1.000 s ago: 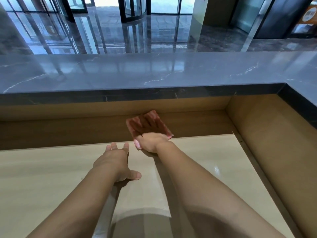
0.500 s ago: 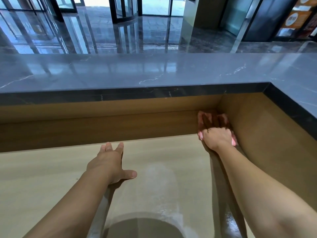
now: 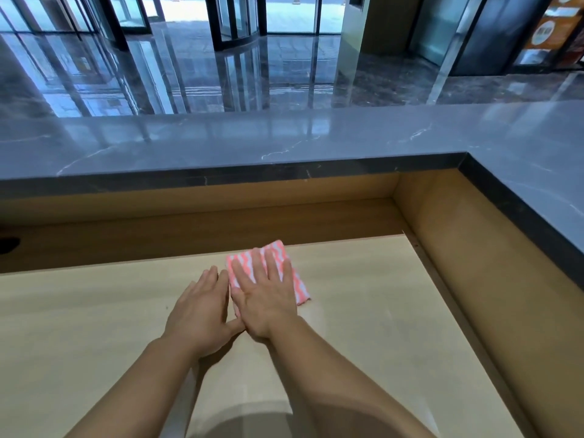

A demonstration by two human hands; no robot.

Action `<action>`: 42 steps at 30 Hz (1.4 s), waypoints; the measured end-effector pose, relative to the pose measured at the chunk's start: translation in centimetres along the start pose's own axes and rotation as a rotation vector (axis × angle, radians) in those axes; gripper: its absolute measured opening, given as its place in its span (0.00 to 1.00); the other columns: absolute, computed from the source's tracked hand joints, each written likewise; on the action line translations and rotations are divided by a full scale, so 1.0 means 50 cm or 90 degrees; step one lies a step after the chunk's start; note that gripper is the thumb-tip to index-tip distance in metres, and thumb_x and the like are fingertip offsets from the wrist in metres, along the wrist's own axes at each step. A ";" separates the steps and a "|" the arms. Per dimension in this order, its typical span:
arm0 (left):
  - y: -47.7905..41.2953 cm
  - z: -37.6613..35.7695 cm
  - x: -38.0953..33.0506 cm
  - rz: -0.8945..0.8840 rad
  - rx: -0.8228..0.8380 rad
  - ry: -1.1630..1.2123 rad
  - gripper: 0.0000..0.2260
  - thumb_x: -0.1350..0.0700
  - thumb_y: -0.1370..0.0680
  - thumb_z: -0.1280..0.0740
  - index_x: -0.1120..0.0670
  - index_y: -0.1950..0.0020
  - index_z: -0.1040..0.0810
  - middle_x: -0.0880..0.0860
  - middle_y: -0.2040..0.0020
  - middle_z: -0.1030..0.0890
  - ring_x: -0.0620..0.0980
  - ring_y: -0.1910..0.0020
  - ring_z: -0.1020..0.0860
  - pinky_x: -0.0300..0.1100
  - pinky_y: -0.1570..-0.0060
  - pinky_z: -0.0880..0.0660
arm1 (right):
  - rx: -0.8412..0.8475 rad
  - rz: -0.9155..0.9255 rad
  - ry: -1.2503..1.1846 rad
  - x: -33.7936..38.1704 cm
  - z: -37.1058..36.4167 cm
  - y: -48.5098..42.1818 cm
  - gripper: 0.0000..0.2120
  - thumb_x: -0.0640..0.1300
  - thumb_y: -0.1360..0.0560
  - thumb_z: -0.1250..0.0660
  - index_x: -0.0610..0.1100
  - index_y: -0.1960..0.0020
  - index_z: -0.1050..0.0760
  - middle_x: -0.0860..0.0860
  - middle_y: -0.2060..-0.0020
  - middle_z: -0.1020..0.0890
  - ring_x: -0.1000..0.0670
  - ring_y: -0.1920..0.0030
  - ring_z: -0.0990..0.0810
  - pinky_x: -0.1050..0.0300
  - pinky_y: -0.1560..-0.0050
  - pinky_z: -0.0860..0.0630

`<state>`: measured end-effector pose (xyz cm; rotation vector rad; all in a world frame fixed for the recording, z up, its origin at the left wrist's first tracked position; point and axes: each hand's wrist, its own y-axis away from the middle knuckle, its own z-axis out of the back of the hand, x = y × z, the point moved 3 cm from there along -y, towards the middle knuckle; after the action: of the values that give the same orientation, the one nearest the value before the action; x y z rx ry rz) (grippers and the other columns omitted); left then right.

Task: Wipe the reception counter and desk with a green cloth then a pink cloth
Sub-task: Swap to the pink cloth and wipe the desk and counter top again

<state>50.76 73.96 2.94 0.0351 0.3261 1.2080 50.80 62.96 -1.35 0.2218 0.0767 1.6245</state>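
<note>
A folded pink-and-white striped cloth lies on the pale wooden desk, near its back edge. My right hand presses flat on the cloth with straight, spread fingers. My left hand rests flat on the desk right beside it, its thumb touching the right hand's edge. The grey marble reception counter runs above and behind the desk and turns along the right side. No green cloth is in view.
A brown wooden back panel and right side panel wall in the desk below the counter. A dark cable hole sits at the far left. Beyond the counter lie a glossy lobby floor and glass doors.
My right hand slid the cloth from the desk's back right corner leftward and toward me, onto the desk middle. My left hand stayed flat and now lies against the right hand.
</note>
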 end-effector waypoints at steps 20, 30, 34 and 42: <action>0.111 -0.015 -0.052 -0.010 0.094 -0.069 0.36 0.39 0.27 0.34 0.51 0.25 0.44 0.47 0.22 0.45 0.45 0.24 0.44 0.44 0.28 0.47 | -0.031 -0.424 -0.119 -0.388 0.020 0.128 0.27 0.56 0.17 0.60 0.55 0.21 0.63 0.46 0.21 0.61 0.42 0.22 0.64 0.39 0.25 0.64; 0.139 -0.032 -0.070 0.022 0.117 -0.081 0.26 0.39 0.31 0.31 0.47 0.40 0.34 0.45 0.41 0.30 0.45 0.37 0.31 0.44 0.38 0.41 | 0.015 -0.098 -0.069 -0.014 -0.021 0.116 0.27 0.56 0.17 0.61 0.55 0.23 0.70 0.46 0.23 0.68 0.42 0.25 0.73 0.38 0.29 0.73; 0.142 -0.038 -0.068 0.038 0.138 -0.097 0.38 0.38 0.29 0.32 0.48 0.24 0.44 0.48 0.22 0.46 0.43 0.23 0.47 0.48 0.28 0.50 | 0.013 0.020 -0.039 -0.016 -0.016 0.127 0.26 0.57 0.17 0.60 0.56 0.22 0.66 0.48 0.22 0.66 0.45 0.25 0.73 0.41 0.28 0.72; 0.124 -0.049 -0.079 0.067 0.205 -0.201 0.40 0.36 0.30 0.32 0.53 0.26 0.41 0.50 0.22 0.44 0.46 0.25 0.42 0.50 0.25 0.53 | -0.032 -0.094 -0.006 -0.262 0.001 0.202 0.28 0.58 0.20 0.64 0.56 0.21 0.60 0.49 0.21 0.58 0.45 0.22 0.63 0.42 0.25 0.62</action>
<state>43.22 72.17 2.74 0.5221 0.2404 1.2227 41.59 49.27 -0.71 0.1807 0.0432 1.4770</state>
